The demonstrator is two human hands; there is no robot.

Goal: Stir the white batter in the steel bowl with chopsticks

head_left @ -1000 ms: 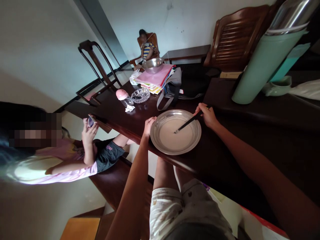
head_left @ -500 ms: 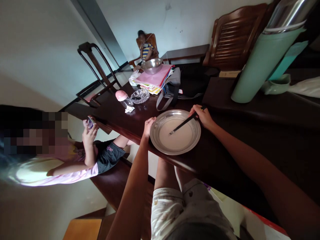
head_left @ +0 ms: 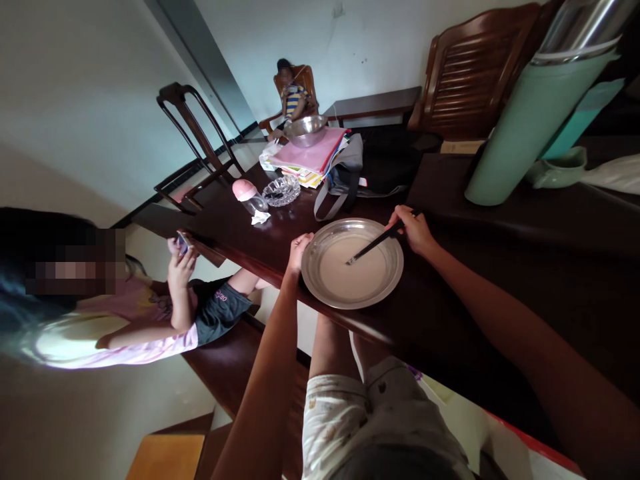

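A wide metal basin [head_left: 394, 283] stands at the edge of the dark wooden table, holding a pale, milky liquid [head_left: 350, 283]. Closed on the basin's left rim is my left hand [head_left: 300, 252]. My right hand [head_left: 414, 230], at the right rim, grips dark chopsticks [head_left: 377, 242], which slant down to the left across the basin. Their pale-smeared tips meet the liquid near its middle. Whether the tips reach the bottom cannot be seen.
Behind the basin lie a grey-black bag [head_left: 345, 180], a pink folder stack [head_left: 307, 155] with a metal bowl [head_left: 306, 133], a glass ashtray [head_left: 281, 191] and a pink-capped bottle [head_left: 246, 192]. A green thermos [head_left: 535, 127] stands right. A person [head_left: 180, 300] sits left with a phone; another sits far back.
My right hand has shifted slightly right, and the chopstick tips have moved a little right and up within the liquid. My left hand keeps its hold on the rim.
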